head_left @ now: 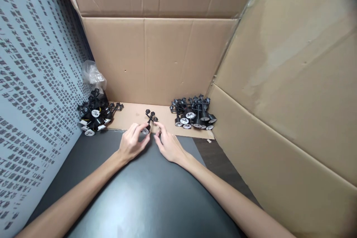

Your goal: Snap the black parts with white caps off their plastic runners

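Observation:
A small black model street lamp (151, 118) with several lantern heads lies tilted in front of me, its round base showing a white underside. My left hand (133, 141) is closed on that base, with the index finger above and the thumb below. On the other side, my right hand (168, 144) has its index fingertip at the lantern end, seemingly touching it. The right thumb is apart from that finger, and I see nothing gripped between them.
A pile of similar black lamps (196, 113) lies on the cardboard at right. Another heap (96, 117), with white bases and yellow wires, sits at left below a clear plastic bag (93, 74). Cardboard walls (164, 59) and a printed blue-grey panel (36, 81) enclose the dark table (145, 189).

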A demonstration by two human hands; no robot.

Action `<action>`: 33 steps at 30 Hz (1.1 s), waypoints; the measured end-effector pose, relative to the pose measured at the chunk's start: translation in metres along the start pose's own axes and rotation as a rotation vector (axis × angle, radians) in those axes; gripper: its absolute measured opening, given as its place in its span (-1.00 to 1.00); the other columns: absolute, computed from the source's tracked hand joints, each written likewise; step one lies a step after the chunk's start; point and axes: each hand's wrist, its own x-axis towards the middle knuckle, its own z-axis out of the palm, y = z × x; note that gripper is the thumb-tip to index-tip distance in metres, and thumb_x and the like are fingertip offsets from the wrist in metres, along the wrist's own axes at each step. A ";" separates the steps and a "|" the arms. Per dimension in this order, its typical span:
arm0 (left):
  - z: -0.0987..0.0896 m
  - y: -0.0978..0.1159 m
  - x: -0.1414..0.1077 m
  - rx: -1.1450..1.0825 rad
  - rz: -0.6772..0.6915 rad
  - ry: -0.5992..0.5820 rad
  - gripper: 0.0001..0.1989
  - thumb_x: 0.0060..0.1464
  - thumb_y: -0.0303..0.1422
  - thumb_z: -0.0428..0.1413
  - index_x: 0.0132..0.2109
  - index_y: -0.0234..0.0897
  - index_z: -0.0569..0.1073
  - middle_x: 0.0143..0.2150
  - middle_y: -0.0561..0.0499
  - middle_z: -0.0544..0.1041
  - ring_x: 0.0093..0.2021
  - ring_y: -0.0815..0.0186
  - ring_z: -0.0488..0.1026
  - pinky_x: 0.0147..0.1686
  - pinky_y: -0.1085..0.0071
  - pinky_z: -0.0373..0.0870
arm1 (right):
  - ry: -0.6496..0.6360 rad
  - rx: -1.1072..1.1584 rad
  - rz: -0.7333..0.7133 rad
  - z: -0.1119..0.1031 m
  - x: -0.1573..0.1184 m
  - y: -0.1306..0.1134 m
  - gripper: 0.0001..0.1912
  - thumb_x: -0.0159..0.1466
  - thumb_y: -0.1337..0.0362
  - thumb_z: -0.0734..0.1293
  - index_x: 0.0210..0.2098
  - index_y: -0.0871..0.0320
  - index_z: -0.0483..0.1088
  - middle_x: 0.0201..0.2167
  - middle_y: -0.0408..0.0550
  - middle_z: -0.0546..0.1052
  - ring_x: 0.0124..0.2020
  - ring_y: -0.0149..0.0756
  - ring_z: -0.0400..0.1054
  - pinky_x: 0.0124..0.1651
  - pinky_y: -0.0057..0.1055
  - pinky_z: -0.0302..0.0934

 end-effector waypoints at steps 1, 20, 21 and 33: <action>0.000 0.000 0.000 -0.004 0.018 0.001 -0.67 0.14 -0.42 0.11 0.06 -0.27 0.37 -0.23 -0.09 0.57 -0.25 0.27 0.54 -0.22 0.39 0.51 | 0.009 -0.002 -0.009 0.000 0.000 0.000 -0.50 0.41 0.32 0.09 0.31 0.15 -0.08 -0.14 0.02 0.52 -0.22 -0.21 0.48 -0.13 -0.28 0.31; 0.009 0.002 -0.006 -0.104 0.244 -0.051 -0.68 0.24 -0.54 -0.01 0.12 -0.29 0.29 0.02 -0.26 0.56 0.03 0.17 0.54 -0.06 0.23 0.49 | 0.167 0.174 -0.074 -0.007 -0.006 -0.003 -0.84 0.40 0.18 0.10 -0.16 0.13 0.20 -0.31 -0.03 0.44 -0.36 -0.28 0.37 -0.24 -0.37 0.23; 0.009 0.004 -0.005 -0.111 0.264 -0.026 -0.66 0.23 -0.55 0.00 0.14 -0.29 0.27 0.01 -0.25 0.56 0.02 0.17 0.55 -0.07 0.24 0.49 | 0.161 0.163 -0.100 -0.007 -0.005 -0.004 -0.86 0.39 0.19 0.12 -0.19 0.12 0.20 -0.31 -0.04 0.42 -0.35 -0.28 0.36 -0.23 -0.37 0.23; 0.008 0.019 0.001 -0.155 0.270 0.036 -0.51 0.18 -0.57 0.06 0.22 -0.30 0.19 0.03 -0.24 0.53 -0.16 0.28 0.55 -0.12 0.30 0.53 | 0.172 0.153 -0.196 -0.003 0.000 0.000 -0.81 0.37 0.28 0.17 -0.40 0.10 0.15 -0.45 -0.13 0.29 -0.47 -0.33 0.18 -0.37 -0.37 0.11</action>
